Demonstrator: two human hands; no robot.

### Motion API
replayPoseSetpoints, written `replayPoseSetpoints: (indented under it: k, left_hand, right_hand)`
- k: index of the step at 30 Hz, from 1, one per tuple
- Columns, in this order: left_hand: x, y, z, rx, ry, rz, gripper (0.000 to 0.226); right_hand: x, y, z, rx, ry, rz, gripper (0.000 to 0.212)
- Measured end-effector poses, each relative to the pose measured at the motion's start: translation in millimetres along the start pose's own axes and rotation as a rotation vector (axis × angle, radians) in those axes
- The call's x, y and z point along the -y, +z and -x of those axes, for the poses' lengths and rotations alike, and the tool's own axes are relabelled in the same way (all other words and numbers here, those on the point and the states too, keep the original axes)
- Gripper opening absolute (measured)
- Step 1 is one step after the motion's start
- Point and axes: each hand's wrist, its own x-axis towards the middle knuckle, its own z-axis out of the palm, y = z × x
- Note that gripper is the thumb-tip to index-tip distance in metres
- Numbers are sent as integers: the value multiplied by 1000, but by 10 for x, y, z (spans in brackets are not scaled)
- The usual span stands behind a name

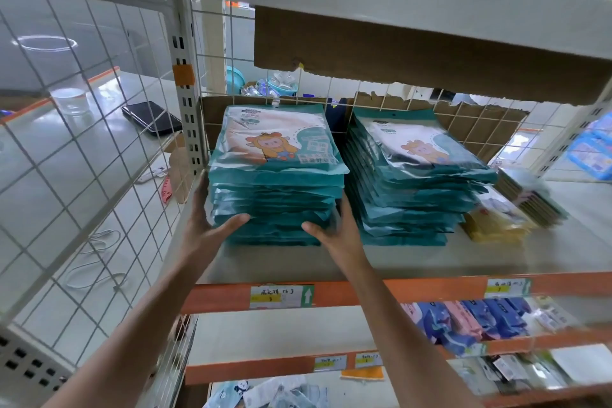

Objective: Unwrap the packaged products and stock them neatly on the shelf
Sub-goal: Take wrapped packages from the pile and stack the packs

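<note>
A tall stack of flat teal packets (276, 175) with a cartoon figure on the top one stands at the left of the grey shelf board (414, 258). My left hand (207, 222) presses flat against the stack's left side, thumb across its front. My right hand (337, 228) presses against its right side with straight fingers, thumb on the front. A second, similar teal stack (414, 182) stands just to the right, leaning a little.
Yellow packets (496, 222) and a pile of thin packs (533, 195) lie right of the second stack. Wire mesh (82, 142) closes the shelf's left side and back. Torn cardboard (430, 46) hangs above. Lower shelves hold blue and pink packets (470, 318).
</note>
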Motion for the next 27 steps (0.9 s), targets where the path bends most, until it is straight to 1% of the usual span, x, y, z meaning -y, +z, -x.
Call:
replayPoseSetpoints:
  k: [1,3,5,7,9,14,19,21,23,25,27]
  left_hand:
    - [20,-19,10,4,21,-14,102]
    - [-13,-21,49,7,55,-58,99]
    - [-29,-19,99,2,78,-96,96]
    - [-54,-7,161,3,90,-116,94]
    - [-66,31,229,6,98,-119,93]
    - [-48,126,418,-27,78,-145,84]
    - [-114,225,612,-101,94,-125,93]
    - [-162,322,713,-114,97,-113,93]
    - [-226,429,805,-138,63,-86,92]
    - [-273,521,887,-164,46,-83,92]
    - [-294,588,970,-182,36,-109,93]
  right_hand:
    - [2,-8,45,7,-4,-8,121]
    - [54,9,129,-27,55,6,123]
    - [116,40,210,-91,119,75,115]
    - [93,31,290,-124,109,164,102]
    - [51,23,371,-124,99,199,94]
    - [33,-24,545,-130,94,264,87]
    - [37,-154,641,-124,77,270,84]
    - [60,-247,687,-117,83,275,82]
    - [96,-357,758,-100,96,264,81]
    - [125,-465,819,-91,80,247,80]
    - [147,-543,843,-56,49,288,80]
